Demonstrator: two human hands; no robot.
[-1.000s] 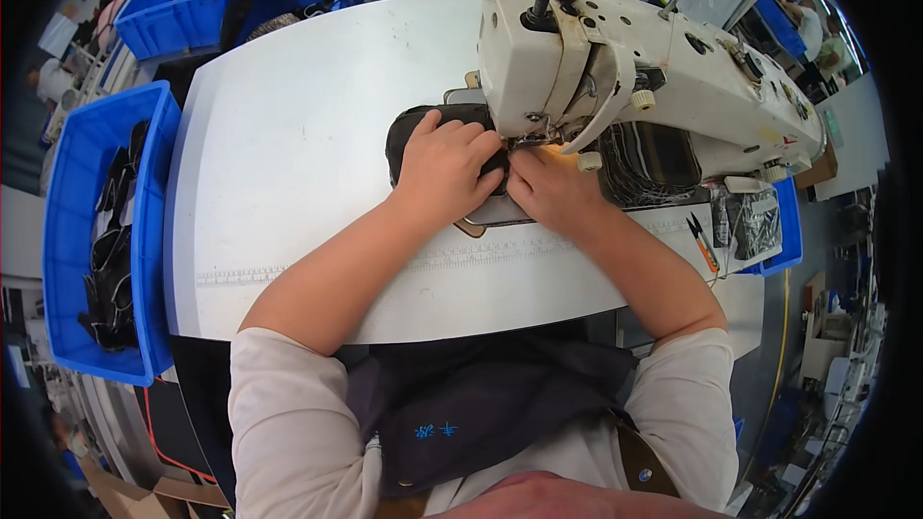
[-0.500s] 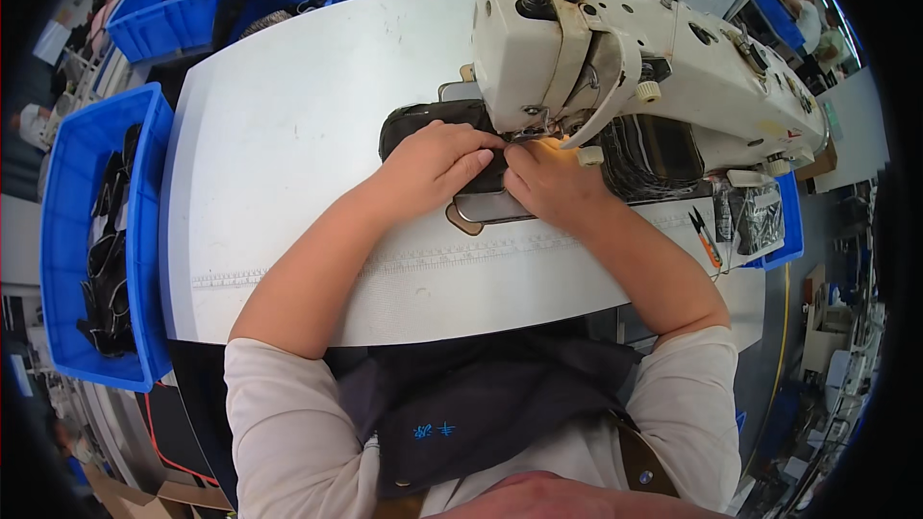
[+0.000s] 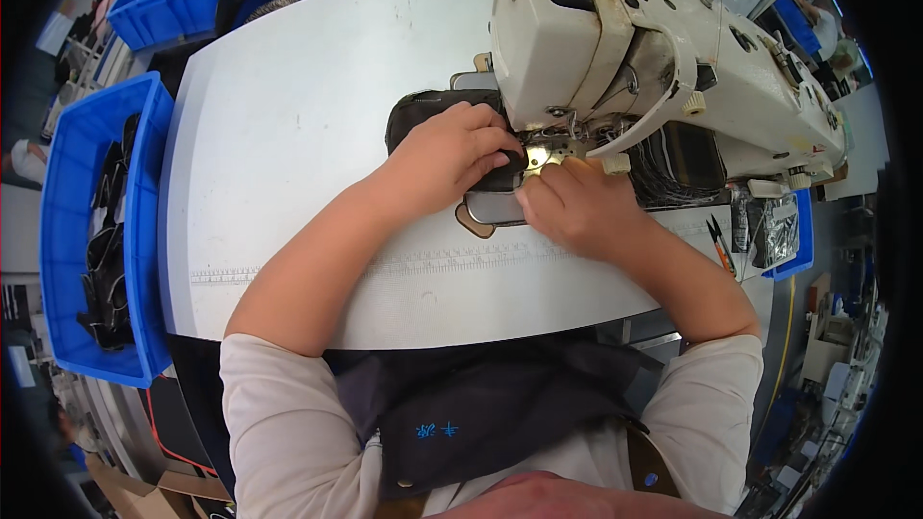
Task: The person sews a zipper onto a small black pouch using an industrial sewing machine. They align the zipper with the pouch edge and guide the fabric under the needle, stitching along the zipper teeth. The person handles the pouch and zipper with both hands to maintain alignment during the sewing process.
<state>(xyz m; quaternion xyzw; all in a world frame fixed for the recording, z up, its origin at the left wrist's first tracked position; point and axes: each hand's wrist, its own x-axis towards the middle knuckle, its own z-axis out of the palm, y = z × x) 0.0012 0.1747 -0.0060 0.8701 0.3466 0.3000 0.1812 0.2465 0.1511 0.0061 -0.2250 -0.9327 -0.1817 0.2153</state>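
Note:
A white sewing machine (image 3: 548,38) stands at the right of the white table. My left hand (image 3: 452,154) is closed on a dark fabric piece (image 3: 411,120) beside the needle, fingertips curled against its right part. My right hand (image 3: 577,207) is closed, fingers bent just in front of the lit metal needle plate (image 3: 538,159); what its fingertips hold is hidden. A grey plate with rounded corners (image 3: 486,207) lies under the work. A stack of dark padded pieces (image 3: 683,159) rests to the right, behind my right hand.
A blue bin (image 3: 58,231) of dark pieces stands at the left; more blue bins (image 3: 154,14) are at the back. Orange-handled snips (image 3: 726,259) and a plastic-wrapped bundle (image 3: 774,231) lie at the right. A printed ruler (image 3: 423,259) runs along the front. Other people work at the far edges.
My right hand has come back toward me, uncovering the lit needle plate. My left hand has shifted slightly right and up since half a second ago, its fingers curling more on the fabric.

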